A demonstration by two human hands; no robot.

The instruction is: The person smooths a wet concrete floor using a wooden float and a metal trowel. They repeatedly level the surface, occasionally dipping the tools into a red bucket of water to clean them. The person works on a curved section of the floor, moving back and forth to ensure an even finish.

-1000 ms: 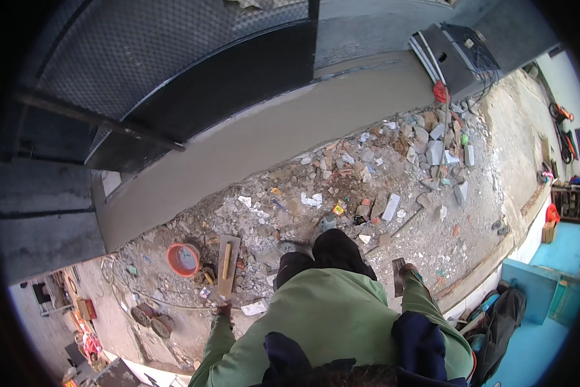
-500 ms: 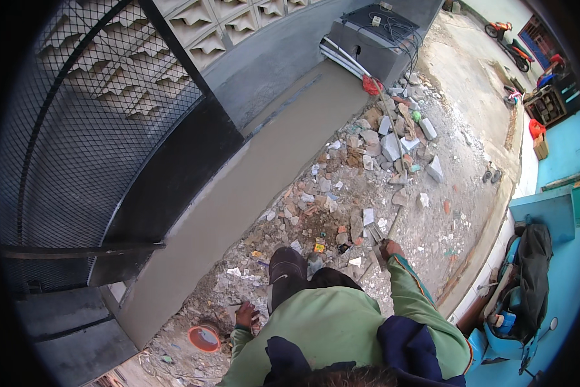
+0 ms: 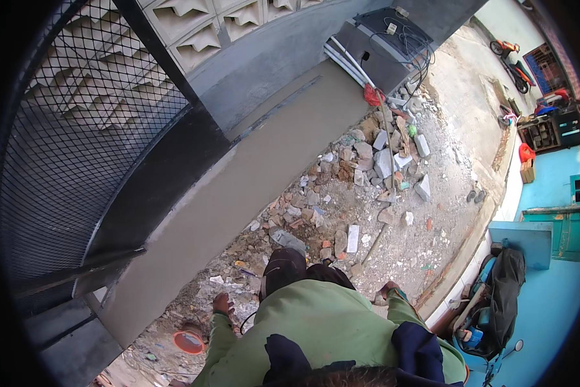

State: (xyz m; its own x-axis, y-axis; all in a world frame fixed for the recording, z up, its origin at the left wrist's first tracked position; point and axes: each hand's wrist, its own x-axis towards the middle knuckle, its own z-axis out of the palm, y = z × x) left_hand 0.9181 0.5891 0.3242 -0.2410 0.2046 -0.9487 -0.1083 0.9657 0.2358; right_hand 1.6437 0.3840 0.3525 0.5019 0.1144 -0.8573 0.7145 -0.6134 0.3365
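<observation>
My left hand (image 3: 223, 303) hangs over the rubble at the left of my body. Its fingers are too small and shaded to read. An orange-rimmed bucket (image 3: 188, 342) stands below and to the left of it. On my right side, my right hand (image 3: 386, 292) is closed beside my green sleeve; what it grips is mostly hidden. Broken stones and grit lie around both hands, with a white block (image 3: 353, 238) ahead of the right one. A smooth strip of wet-looking grey cement (image 3: 238, 193) runs diagonally beyond the rubble.
A black mesh gate (image 3: 103, 155) stands at the left of the strip. Larger rubble (image 3: 383, 161) is heaped ahead, under a long pole (image 3: 390, 148). Cables lie on a grey box (image 3: 380, 51) at the far end. A covered motorbike (image 3: 496, 297) stands by the blue wall.
My right hand has drawn back toward my body; the flat metal tool seen in it before is no longer visible. My left hand has shifted left and slightly up in the view.
</observation>
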